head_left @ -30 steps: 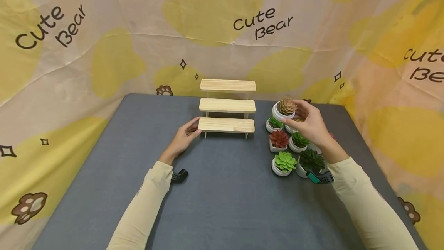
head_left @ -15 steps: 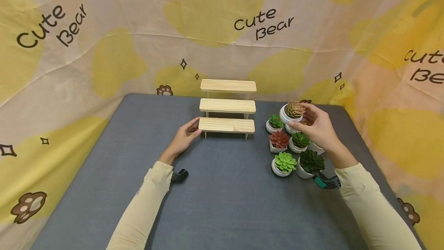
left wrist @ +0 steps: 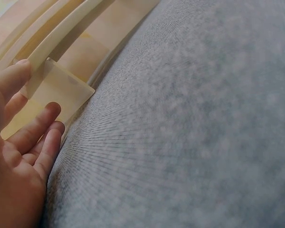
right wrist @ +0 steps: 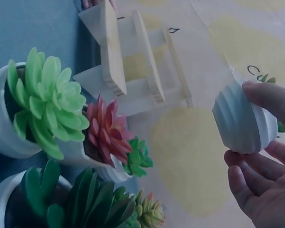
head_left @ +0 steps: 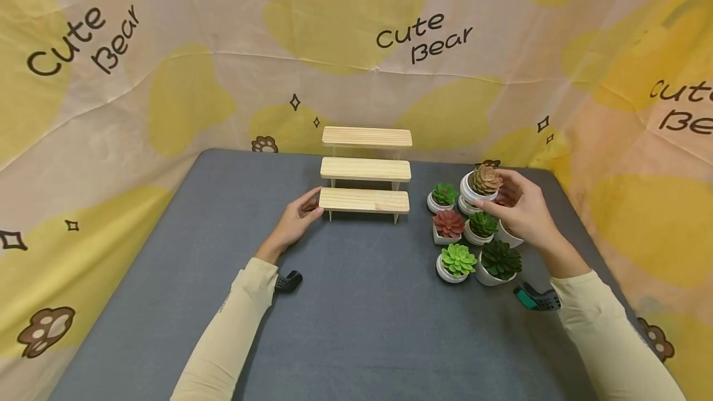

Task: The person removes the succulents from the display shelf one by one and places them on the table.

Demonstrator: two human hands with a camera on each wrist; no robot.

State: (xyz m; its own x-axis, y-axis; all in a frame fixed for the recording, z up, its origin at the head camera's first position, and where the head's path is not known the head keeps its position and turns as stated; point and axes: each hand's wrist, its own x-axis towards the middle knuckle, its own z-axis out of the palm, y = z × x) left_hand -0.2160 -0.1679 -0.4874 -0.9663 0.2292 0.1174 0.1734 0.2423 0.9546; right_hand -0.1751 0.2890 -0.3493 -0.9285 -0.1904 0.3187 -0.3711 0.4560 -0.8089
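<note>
My left hand holds the left end of the lowest board of a three-tier wooden display stand. In the left wrist view its thumb touches the board's edge, and the other fingers lie beside the clear leg. My right hand grips a potted succulent with pinkish-brown leaves, by its white pot, above the back of the plant group. The right wrist view shows the ribbed white pot between thumb and fingers. Another white pot below it is partly hidden.
Several potted succulents stand right of the stand: a small green one, a red one, a mid-green one, a light green one and a dark green one. A printed cloth hangs behind the grey table.
My right hand has moved right and slightly down in the head view, carrying the pinkish-brown potted succulent away from the small green plant. The left hand stays on the stand.
</note>
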